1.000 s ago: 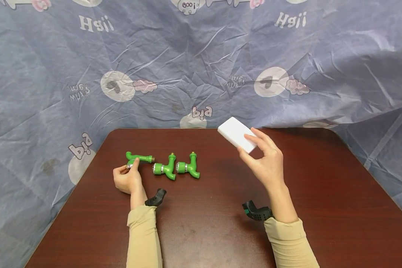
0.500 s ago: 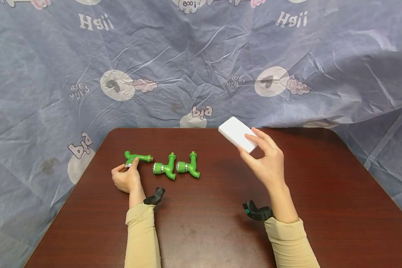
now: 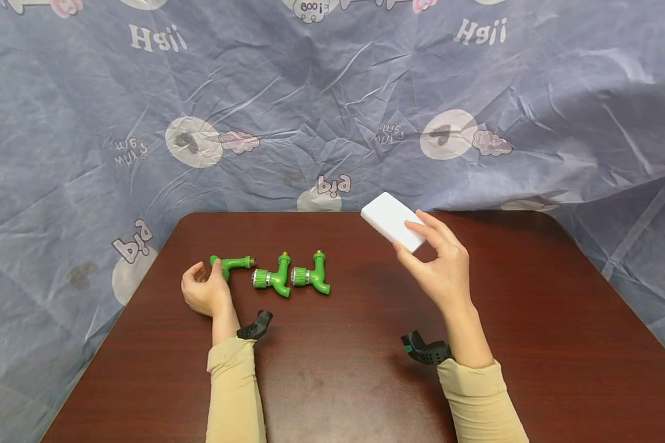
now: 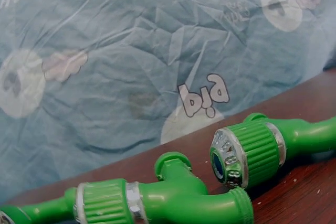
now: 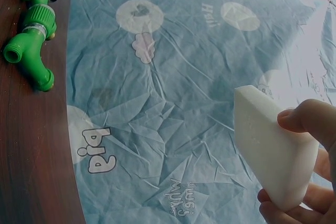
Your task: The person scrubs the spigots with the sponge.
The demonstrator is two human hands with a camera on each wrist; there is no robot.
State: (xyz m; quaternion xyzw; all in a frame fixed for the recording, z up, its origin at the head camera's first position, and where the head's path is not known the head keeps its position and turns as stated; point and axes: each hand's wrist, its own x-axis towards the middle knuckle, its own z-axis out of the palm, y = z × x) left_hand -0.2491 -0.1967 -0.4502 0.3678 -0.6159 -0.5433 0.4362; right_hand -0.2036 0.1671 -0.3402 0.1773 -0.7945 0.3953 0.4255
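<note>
two hands point(image 3: 321, 277) busy: l hand point(image 3: 202, 294) now curled round leftmost green tap point(image 3: 231, 264), r hand point(image 3: 440, 267) w/ white block point(image 3: 390, 221) unmoved

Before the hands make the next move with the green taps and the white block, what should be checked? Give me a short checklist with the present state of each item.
1. Right hand has a firm hold on the white block: ok, fingers and thumb pinch its near end, raised above the table.
2. Left hand has hold of the left tap: ok, thumb and fingers are curled round its left end.
3. Left tap lifted off the table: cannot tell.
4. Middle tap and right tap lie apart from the left hand: ok, both lie side by side to its right.
5. Path between block and taps free: ok, only bare table lies there.
</note>
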